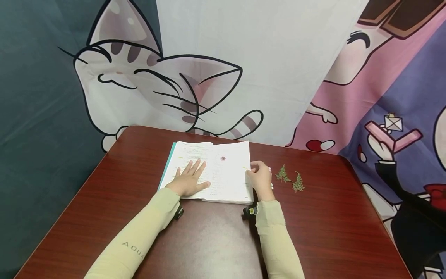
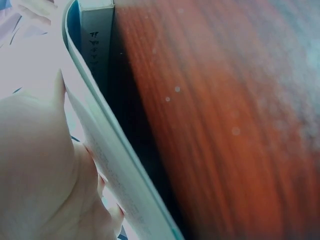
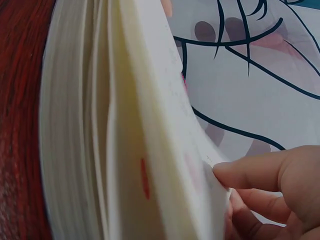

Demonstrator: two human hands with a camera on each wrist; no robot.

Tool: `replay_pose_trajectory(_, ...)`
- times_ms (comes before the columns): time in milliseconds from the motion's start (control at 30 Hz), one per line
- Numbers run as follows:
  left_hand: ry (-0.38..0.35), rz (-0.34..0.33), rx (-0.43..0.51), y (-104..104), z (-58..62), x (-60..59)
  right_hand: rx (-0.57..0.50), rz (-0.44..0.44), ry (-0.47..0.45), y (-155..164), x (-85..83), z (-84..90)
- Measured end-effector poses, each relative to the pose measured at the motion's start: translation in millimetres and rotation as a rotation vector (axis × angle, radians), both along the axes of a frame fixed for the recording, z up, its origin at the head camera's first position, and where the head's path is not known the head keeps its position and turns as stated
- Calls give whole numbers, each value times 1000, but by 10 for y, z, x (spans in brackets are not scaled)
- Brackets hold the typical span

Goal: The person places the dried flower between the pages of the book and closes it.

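Note:
An open book (image 1: 230, 182) with a teal cover edge lies on the table. My left hand (image 1: 188, 183) rests on the left page, fingers spread. At the book's right edge, my right hand (image 1: 261, 178) pinches a page between thumb and fingers. The right wrist view shows that page (image 3: 172, 100) bowed, lifted off the thick stack of pages (image 3: 65, 125) beneath. A small round reddish-purple flower shape (image 1: 223, 158) shows on the right page. Just right of my right hand lie two green fern-like sprigs (image 1: 283, 173). Small white flowers (image 1: 272, 186) peek out beside the hand, partly hidden.
The book sits near the far side of a reddish-brown wooden table (image 1: 216, 240). Behind the table hangs a cloth backdrop (image 1: 271, 58) with a cartoon cat and other figures.

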State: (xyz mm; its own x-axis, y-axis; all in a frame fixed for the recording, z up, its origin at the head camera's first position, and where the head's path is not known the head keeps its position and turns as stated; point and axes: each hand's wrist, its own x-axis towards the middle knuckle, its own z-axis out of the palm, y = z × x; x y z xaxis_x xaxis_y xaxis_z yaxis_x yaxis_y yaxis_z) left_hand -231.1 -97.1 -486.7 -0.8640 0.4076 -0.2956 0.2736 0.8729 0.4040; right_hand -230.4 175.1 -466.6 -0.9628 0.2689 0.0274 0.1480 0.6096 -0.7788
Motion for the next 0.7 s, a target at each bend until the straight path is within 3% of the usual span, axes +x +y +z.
replay_pose_trajectory(433, 6, 2, 10, -14, -20, -8, 32, -25, 76, -38, 38, 21)
replay_pose_trajectory(700, -1, 3, 1, -15, -20, -16, 36, 33, 108, -10, 25, 22)
